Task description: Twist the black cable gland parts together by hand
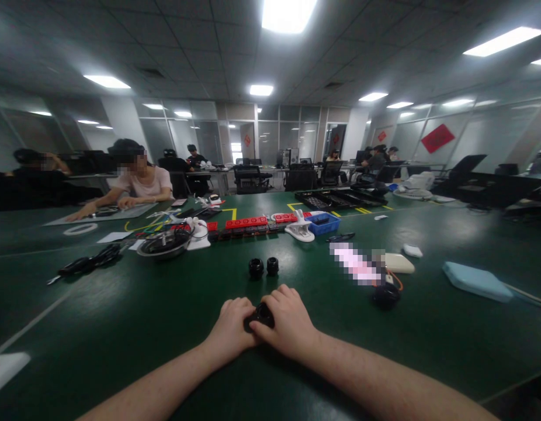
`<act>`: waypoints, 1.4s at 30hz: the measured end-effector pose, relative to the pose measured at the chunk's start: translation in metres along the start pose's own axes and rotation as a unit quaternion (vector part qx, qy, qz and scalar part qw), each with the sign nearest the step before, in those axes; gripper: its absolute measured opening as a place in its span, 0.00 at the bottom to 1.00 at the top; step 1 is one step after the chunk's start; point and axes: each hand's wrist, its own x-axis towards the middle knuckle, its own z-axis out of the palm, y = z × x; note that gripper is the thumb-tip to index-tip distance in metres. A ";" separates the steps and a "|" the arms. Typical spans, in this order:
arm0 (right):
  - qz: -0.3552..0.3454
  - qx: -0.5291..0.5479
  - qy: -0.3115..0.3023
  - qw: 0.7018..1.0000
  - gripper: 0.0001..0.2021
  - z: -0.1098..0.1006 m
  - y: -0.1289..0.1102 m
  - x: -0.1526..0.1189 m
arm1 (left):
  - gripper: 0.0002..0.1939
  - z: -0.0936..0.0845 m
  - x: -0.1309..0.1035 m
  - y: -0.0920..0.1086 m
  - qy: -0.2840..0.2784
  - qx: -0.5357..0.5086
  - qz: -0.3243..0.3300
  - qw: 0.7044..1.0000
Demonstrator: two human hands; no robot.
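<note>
Grasping a black part with both left hand and right hand, over a green tabletop, nearer than two black fittings. Looking past a blue basket toward office chairs and glass partitions, beneath lit ceiling panels.

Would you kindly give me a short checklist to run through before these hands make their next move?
1. Left hand on the black piece: ok, its fingers are against it.
2. Right hand on the same piece: ok, fingers curl over it, thumb on the near side.
3. Held piece fully in sight: not ok, the hands cover much of it.
4. Left black part and right black part beyond the hands: ok, neither hand touches them.
5. Light blue case apart from the right hand: ok.
6. Firmness of grip: cannot tell.
</note>
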 end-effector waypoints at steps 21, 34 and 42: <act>0.006 0.015 -0.010 1.000 0.11 0.002 -0.002 0.001 | 0.12 -0.002 0.000 -0.002 0.004 -0.014 -0.001 1.000; 0.008 0.011 -0.013 1.000 0.11 0.002 -0.003 0.001 | 0.10 -0.005 -0.001 0.002 -0.009 -0.015 0.000 1.000; -0.014 0.021 -0.009 1.000 0.13 0.002 -0.003 0.004 | 0.11 0.001 0.001 -0.004 0.008 0.002 0.009 1.000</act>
